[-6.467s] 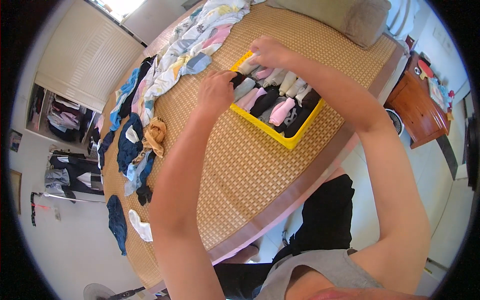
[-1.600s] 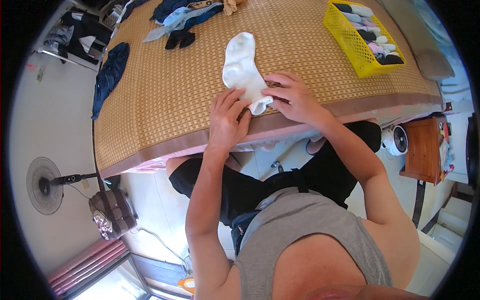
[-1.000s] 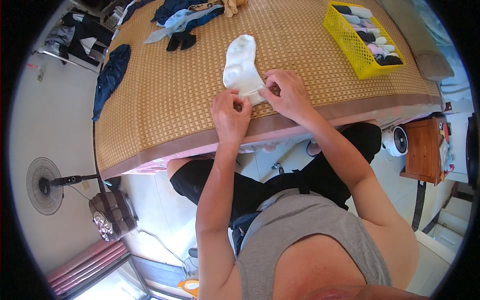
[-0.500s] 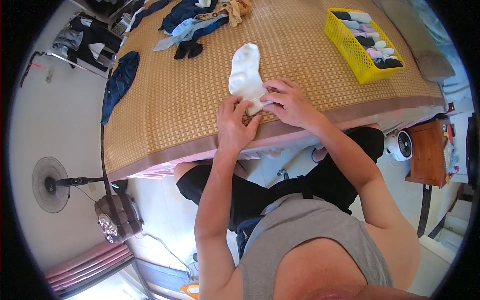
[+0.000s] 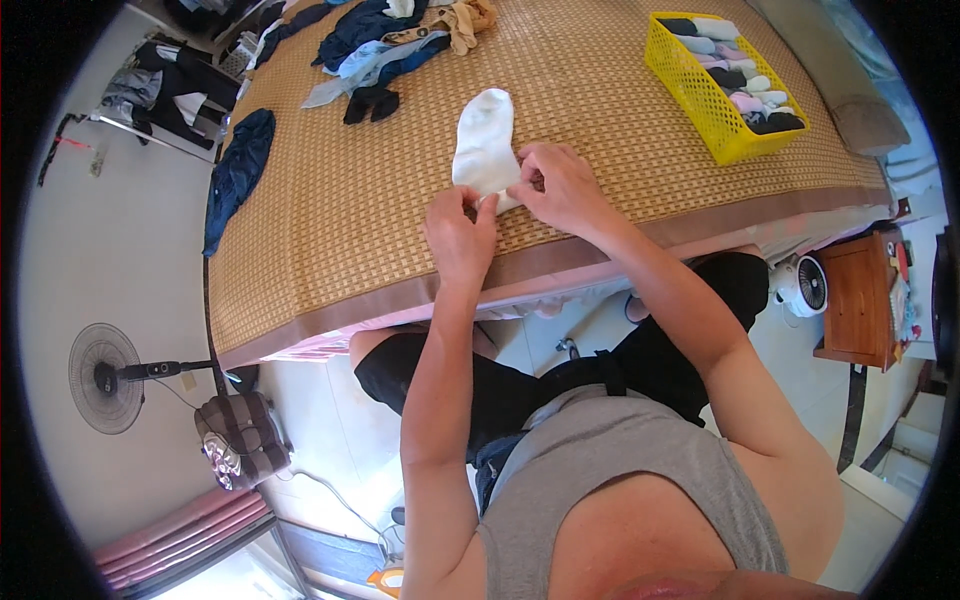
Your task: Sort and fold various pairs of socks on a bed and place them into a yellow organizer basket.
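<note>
A white sock (image 5: pixel 484 140) lies flat on the woven mat (image 5: pixel 350 230), its toe pointing away from me. At its near end, my left hand (image 5: pixel 461 236) pinches the left side of the cuff between thumb and fingers. My right hand (image 5: pixel 563 190) grips the cuff's right side in the same way, thumb against fingers. The cuff edge looks turned over, and my fingertips cover part of it.
A yellow basket (image 5: pixel 715 120) of rolled socks stands at the far right. Loose clothes (image 5: pixel 385 55) and dark socks (image 5: pixel 371 104) lie at the far left, with a navy garment (image 5: pixel 240 175) on the left edge. A standing fan (image 5: pixel 106 378) is off to the left.
Both hands have moved slightly up along the sock, and its near end now looks shorter, with the cuff folded over. My fingers have drawn closer together in pinches.
</note>
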Demonstrator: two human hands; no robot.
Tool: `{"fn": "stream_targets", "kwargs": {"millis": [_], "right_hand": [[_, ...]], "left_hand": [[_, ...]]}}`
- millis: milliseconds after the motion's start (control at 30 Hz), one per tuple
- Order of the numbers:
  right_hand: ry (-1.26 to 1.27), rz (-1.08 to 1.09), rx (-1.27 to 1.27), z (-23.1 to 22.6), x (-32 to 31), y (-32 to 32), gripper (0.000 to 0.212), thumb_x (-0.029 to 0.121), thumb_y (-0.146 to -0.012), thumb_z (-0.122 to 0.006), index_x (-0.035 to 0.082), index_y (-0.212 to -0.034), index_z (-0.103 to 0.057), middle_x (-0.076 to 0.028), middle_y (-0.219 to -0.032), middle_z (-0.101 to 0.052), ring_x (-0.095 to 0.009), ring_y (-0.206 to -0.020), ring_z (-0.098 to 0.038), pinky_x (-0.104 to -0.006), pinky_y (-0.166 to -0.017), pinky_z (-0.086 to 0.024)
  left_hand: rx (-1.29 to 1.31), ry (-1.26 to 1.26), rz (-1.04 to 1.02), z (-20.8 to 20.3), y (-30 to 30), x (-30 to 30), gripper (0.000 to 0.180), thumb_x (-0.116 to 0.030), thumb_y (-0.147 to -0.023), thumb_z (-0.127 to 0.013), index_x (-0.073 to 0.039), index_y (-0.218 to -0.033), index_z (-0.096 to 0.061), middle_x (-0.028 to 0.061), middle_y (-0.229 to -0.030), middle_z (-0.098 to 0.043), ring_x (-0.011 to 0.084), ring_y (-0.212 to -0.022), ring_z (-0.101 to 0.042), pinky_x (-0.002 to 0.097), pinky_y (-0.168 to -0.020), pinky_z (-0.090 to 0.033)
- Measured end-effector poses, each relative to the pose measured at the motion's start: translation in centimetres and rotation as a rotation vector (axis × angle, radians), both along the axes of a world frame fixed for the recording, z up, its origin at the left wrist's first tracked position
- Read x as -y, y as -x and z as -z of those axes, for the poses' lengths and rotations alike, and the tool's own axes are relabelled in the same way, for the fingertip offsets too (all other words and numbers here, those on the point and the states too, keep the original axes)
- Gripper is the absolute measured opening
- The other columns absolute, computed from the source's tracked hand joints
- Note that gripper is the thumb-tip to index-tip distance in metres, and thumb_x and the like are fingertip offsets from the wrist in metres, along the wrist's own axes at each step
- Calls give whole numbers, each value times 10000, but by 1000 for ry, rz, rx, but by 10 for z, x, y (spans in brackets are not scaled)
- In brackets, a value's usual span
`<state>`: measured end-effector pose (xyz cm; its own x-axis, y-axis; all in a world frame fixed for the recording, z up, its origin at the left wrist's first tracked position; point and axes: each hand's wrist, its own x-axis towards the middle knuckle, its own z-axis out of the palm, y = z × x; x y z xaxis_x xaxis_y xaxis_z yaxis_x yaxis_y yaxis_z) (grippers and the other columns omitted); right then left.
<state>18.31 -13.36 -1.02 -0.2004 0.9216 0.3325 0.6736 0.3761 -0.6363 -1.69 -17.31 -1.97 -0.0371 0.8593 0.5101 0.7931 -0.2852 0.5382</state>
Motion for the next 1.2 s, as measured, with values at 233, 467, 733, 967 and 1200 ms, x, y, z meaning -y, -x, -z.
{"fn": "stream_targets", "kwargs": {"millis": [233, 467, 733, 967, 1200], "right_hand": [[-144, -64, -19, -4, 5, 3, 189, 203, -913, -861, 113, -985, -712, -68, -1246, -749, -341, -1225, -677, -482, -1044, -516], [-279, -91, -75, 9, -5, -3, 184, 246, -913, -867, 136, -945, -722, -34, -1158, -737, -328, -1137, -684, -510, -982, -502], [-344, -198, 17, 10, -2, -14, 180, 281, -906, -876, 162, -1026, -816, -57, -1360, -697, -332, -1281, -633, -522, -1067, -491], [-257, -138, 67, 2, -7, -3, 213, 335, -981, -808, 143, -1051, -868, -89, -1432, -679, -353, -1381, -584, -532, -1146, -448], [-135, -49, 106, -1, -13, 2, 284, 379, -974, -802, 110, -1012, -887, -97, -1467, -688, -358, -1400, -577, -520, -1153, -455]], "left_hand": [[44, -91, 55, -2, 8, 1, 213, -145, -897, -886, -84, -1075, -785, 107, -1027, -741, 354, -990, -673, 492, -907, -512], [-58, -60, 184, -14, 12, 12, 207, -122, -929, -860, -69, -1120, -801, 152, -1194, -719, 386, -1103, -662, 499, -962, -523], [-155, -81, 68, -5, 6, 3, 175, -219, -1018, -785, -60, -1092, -789, 146, -1171, -721, 394, -1108, -656, 514, -972, -508], [-50, 80, 25, -12, 12, -14, 192, -218, -1035, -768, -27, -1050, -765, 178, -1016, -754, 395, -974, -706, 511, -843, -541], [27, -37, 166, -12, 20, -22, 189, -204, -997, -807, -25, -1013, -747, 167, -890, -733, 403, -859, -688, 532, -794, -526]]}}
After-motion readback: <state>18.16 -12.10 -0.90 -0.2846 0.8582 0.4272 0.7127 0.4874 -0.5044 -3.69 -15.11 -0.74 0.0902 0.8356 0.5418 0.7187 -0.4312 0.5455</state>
